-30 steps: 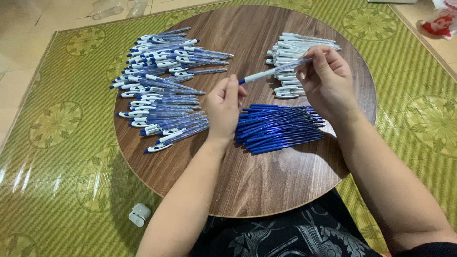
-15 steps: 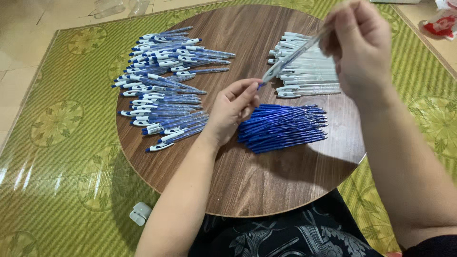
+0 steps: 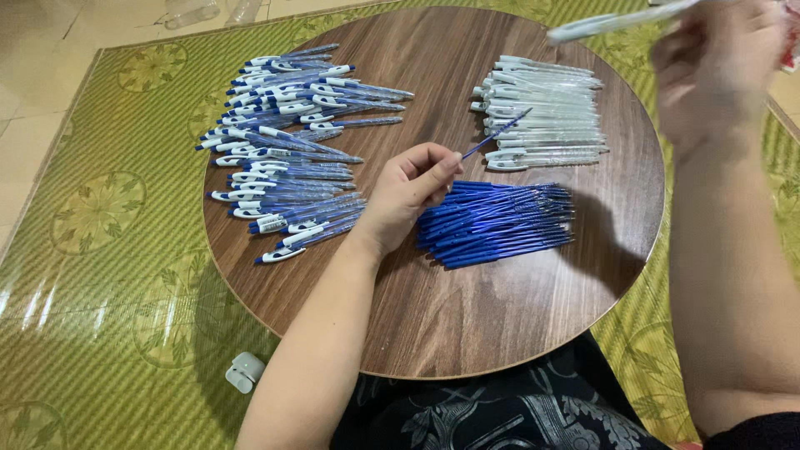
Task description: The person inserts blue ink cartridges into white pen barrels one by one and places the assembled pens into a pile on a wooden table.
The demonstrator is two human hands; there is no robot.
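Two hands mid pen assembly at round table [image 3: 467, 333].
Left hand [image 3: 408, 187] pinching blue refill [image 3: 497, 133] near table centre; right hand [image 3: 717, 75] gripping clear barrel [image 3: 617, 21] above far-right edge; finished pens [image 3: 292, 142] piled left, many refills [image 3: 500, 221] and barrels [image 3: 546, 112] left.

Probably a home floor: a low round wooden table [image 3: 467, 333] on a green woven mat [image 3: 108, 275] over pale tiles [image 3: 25, 125].

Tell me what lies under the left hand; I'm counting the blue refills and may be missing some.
The left hand covers the near ends of the blue refill pile on the round wooden table. Whether more refills lie beneath the palm cannot be seen.
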